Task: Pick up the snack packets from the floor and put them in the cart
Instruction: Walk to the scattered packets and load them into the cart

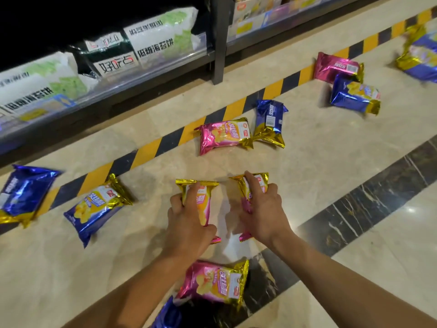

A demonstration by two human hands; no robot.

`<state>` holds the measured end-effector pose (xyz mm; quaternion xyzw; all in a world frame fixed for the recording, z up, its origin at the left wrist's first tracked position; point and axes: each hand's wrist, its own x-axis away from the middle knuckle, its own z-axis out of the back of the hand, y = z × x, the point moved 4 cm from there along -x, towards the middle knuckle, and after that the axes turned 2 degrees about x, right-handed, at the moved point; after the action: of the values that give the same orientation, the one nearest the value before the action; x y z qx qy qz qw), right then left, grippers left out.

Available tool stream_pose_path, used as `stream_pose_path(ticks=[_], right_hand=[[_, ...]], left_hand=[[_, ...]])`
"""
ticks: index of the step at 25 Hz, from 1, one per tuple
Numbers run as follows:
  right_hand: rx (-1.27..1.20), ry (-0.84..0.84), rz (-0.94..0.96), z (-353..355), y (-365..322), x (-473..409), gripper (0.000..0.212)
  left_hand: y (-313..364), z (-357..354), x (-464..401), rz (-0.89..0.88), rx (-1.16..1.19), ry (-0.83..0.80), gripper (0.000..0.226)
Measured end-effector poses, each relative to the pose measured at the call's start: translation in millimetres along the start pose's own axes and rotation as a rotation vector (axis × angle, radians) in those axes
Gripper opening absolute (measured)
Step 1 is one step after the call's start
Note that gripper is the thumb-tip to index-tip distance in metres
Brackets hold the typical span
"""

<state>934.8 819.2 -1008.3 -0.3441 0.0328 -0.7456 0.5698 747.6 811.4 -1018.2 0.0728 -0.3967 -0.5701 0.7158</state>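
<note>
hands (189, 223) (262, 209) grip 2 pink packets (204, 202)

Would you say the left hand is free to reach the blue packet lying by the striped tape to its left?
Probably not yet: the left hand already grips a pink packet. Nothing lies between it and the blue packet, so the way is open once emptied.

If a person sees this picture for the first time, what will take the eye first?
First, the two hands at the centre: the left hand and the right hand each grip a pink snack packet, the left packet and the right packet. Next, shiny pink and blue packets scattered over the pale floor, along the yellow-black striped line before the shelf.
</note>
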Motion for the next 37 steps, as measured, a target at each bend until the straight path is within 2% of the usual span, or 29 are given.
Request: stream_pose_path(ticks=[4, 8, 14, 18, 21, 23, 27, 30, 37], right_hand=[[-0.100, 0.006, -0.043, 58.9, -35.8, 76.5, 0.085], [-0.134, 0.011, -0.065, 144.8, -93.0, 153.8, 0.087], [-0.227, 0.066, -0.039, 330.1, -211.9, 287.2, 0.088], [-0.319, 0.112, -0.016, 435.2, -294.1, 370.4, 0.088], [-0.391, 0.101, 0.012, 497.5, -344.9, 425.8, 0.086], [-0.410, 0.111, 0.072, 525.2, -370.9, 456.2, 0.086], [-0.464, 0.122, 0.173, 563.5, -397.2, 488.6, 0.078], [-0.374, 0.125, 0.326, 579.8, -416.5, 493.6, 0.079], [-0.248, -0.059, 0.536, 573.1, -459.0, 512.2, 0.080]], left_hand=[[30.5, 82.4, 69.3, 0.021, 0.018, -0.006, 0.097], [96.3, 187.8, 141.6, 0.001, 0.004, 0.018, 0.095], [213.8, 374.0, 259.8, -0.034, 0.027, 0.048, 0.105], [282.2, 481.3, 339.6, -0.073, 0.059, 0.100, 0.104], [322.2, 554.2, 404.1, -0.052, 0.083, 0.062, 0.097], [340.8, 594.3, 442.6, -0.049, 0.113, 0.094, 0.095], [358.9, 636.8, 510.0, -0.015, 0.176, 0.207, 0.097], [355.0, 642.7, 548.3, 0.013, 0.276, 0.329, 0.097], [337.5, 635.9, 617.4, 0.189, 0.347, 0.534, 0.098]])
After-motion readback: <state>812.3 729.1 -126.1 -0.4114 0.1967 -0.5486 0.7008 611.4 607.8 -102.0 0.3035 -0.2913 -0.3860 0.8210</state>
